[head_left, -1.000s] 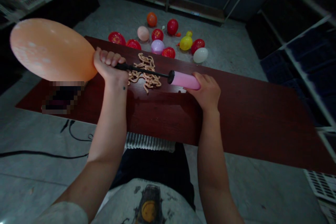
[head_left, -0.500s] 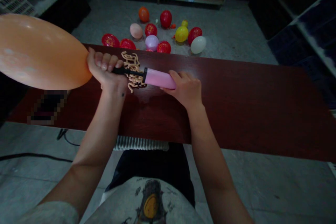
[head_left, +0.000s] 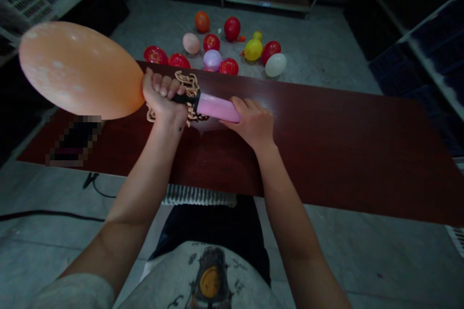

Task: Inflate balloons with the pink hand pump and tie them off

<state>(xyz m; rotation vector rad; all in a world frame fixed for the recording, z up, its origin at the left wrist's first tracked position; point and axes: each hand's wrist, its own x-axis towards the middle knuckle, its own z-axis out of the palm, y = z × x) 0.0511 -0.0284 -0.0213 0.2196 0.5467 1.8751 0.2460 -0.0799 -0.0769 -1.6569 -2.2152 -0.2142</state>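
Note:
A pink balloon pump (head_left: 218,107) with a black end lies level between my two hands above the table. My right hand (head_left: 251,122) is wrapped round the pink barrel. My left hand (head_left: 165,96) is closed round the black end of the pump and the neck of an inflated orange balloon (head_left: 83,72); the neck itself is hidden by the fingers. The balloon stretches out to the left. Under the pump and left hand lies a pile of uninflated, long beige balloons (head_left: 188,79) on the table.
A dark red-brown table (head_left: 326,154) spans the view. A pixelated phone-like thing (head_left: 74,140) lies at its left. Beyond the far edge, several inflated balloons (head_left: 212,60) rest on the floor. A black cable (head_left: 50,213) runs at lower left; shelves (head_left: 268,0) stand behind.
My left hand has moved right toward my right hand, pushing the pump's black rod into the pink barrel. The orange balloon has shifted right with it.

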